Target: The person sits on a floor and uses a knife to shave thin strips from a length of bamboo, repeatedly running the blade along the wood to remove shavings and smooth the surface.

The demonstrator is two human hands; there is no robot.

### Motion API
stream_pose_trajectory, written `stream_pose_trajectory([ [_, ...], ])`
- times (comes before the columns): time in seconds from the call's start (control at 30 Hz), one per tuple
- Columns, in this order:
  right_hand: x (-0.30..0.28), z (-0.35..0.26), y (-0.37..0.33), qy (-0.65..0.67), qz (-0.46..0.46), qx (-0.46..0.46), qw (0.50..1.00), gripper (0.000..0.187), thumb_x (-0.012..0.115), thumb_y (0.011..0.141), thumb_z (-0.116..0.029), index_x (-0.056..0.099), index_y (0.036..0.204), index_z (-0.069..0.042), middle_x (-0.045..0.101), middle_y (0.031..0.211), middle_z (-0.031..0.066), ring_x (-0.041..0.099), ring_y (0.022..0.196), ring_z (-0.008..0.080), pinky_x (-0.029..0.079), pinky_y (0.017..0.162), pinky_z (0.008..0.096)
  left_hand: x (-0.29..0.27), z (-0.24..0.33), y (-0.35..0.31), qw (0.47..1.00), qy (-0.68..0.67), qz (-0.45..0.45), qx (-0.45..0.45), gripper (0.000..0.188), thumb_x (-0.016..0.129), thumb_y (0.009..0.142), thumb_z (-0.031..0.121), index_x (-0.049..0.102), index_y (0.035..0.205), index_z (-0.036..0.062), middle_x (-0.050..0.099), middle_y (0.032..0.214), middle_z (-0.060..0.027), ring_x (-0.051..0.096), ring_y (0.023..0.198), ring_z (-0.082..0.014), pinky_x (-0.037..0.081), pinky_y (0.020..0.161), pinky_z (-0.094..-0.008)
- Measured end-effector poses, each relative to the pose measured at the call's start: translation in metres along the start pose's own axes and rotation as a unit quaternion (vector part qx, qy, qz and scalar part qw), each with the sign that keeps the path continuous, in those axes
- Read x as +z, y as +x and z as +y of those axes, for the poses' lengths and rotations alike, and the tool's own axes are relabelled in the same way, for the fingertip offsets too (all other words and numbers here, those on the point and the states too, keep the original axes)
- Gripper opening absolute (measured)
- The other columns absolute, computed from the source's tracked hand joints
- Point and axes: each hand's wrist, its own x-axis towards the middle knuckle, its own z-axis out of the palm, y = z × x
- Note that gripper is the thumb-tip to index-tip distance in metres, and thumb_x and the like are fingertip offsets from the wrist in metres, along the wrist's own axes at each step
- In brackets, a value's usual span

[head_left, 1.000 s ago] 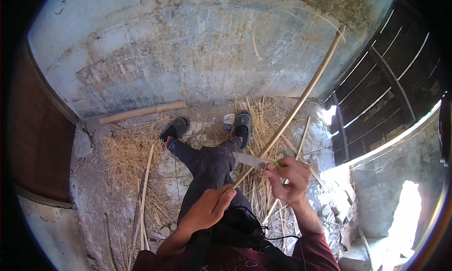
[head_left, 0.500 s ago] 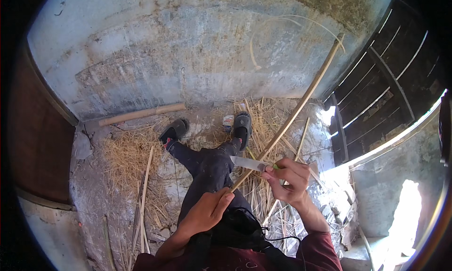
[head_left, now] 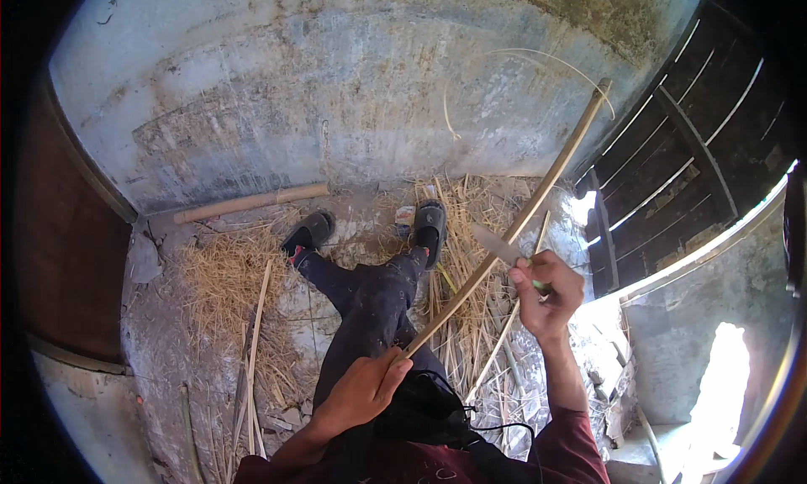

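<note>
My left hand (head_left: 363, 389) is closed round the near end of a long tan strip, which looks like split bamboo (head_left: 538, 197). The strip slants away to the upper right, with a thin pale curled shaving (head_left: 551, 57) hanging at its far end. My right hand (head_left: 548, 294) grips a knife (head_left: 498, 244) by its handle, of which a little green shows between the fingers. Its pale metal blade points up and left and lies at the strip's middle; whether it touches the strip I cannot tell.
Straw-like shavings (head_left: 220, 278) litter the floor on both sides of my legs. A bamboo pole (head_left: 252, 203) lies along the base of the stained wall (head_left: 336, 81). Several thin strips (head_left: 256, 349) lie at left. Dark slatted boards (head_left: 681, 148) stand at right.
My right hand and the knife have moved right and outward along the strip. The strip's far end has dipped slightly, and the curled shaving with it. My left hand stays nearly in place.
</note>
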Motion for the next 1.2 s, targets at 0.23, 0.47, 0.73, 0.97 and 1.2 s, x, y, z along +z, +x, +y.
stream_pose_trajectory([
  [0.23,-0.004,0.005,0.006,-0.019,-0.026,-0.021,0.999,0.018,0.089,0.084,-0.004,0.072,0.078,-0.001,0.069,0.070,0.0127,0.065,0.056,0.0210,0.046,0.049,0.0312,-0.003,-0.003,-0.002,0.999,-0.012,-0.021,-0.022,0.035,0.046,0.117,0.032,0.056,0.102,0.0018,0.052,0.067,-0.0231,0.058,0.066,-0.0505,0.039,0.059,-0.0546],
  [0.47,0.001,-0.003,0.000,0.004,-0.086,-0.063,0.994,0.018,0.088,0.083,-0.002,0.071,0.080,0.000,0.070,0.069,0.0138,0.067,0.057,0.0224,0.048,0.050,0.0315,-0.007,-0.006,-0.007,0.998,-0.032,-0.036,-0.038,0.037,0.046,0.117,0.032,0.056,0.100,0.0014,0.052,0.066,-0.0227,0.060,0.069,-0.0513,0.039,0.060,-0.0543],
  [0.73,0.003,-0.004,0.001,0.010,-0.098,-0.086,0.991,0.019,0.088,0.082,0.001,0.068,0.080,0.001,0.067,0.069,0.0145,0.064,0.056,0.0227,0.046,0.050,0.0323,-0.005,-0.010,-0.009,0.999,-0.026,-0.003,-0.018,0.045,0.041,0.118,0.038,0.055,0.093,0.0025,0.050,0.060,-0.0110,0.053,0.050,-0.0310,0.040,0.055,-0.0440],
  [0.97,-0.006,0.015,0.016,-0.017,-0.055,-0.012,0.998,0.018,0.085,0.085,0.003,0.068,0.081,0.000,0.064,0.067,0.0119,0.063,0.058,0.0216,0.045,0.051,0.0338,-0.010,-0.013,-0.012,0.998,-0.019,-0.017,-0.054,0.036,0.048,0.116,0.032,0.058,0.102,0.0008,0.056,0.069,-0.0233,0.062,0.074,-0.0519,0.043,0.064,-0.0542],
  [1.2,-0.019,0.039,0.038,-0.075,-0.007,-0.014,0.997,0.015,0.085,0.085,0.002,0.070,0.080,0.002,0.068,0.071,0.0131,0.065,0.060,0.0204,0.047,0.053,0.0334,-0.010,-0.007,-0.018,0.996,0.001,-0.038,-0.083,0.036,0.047,0.116,0.032,0.059,0.102,0.0009,0.058,0.072,-0.0243,0.063,0.075,-0.0512,0.044,0.065,-0.0546],
])
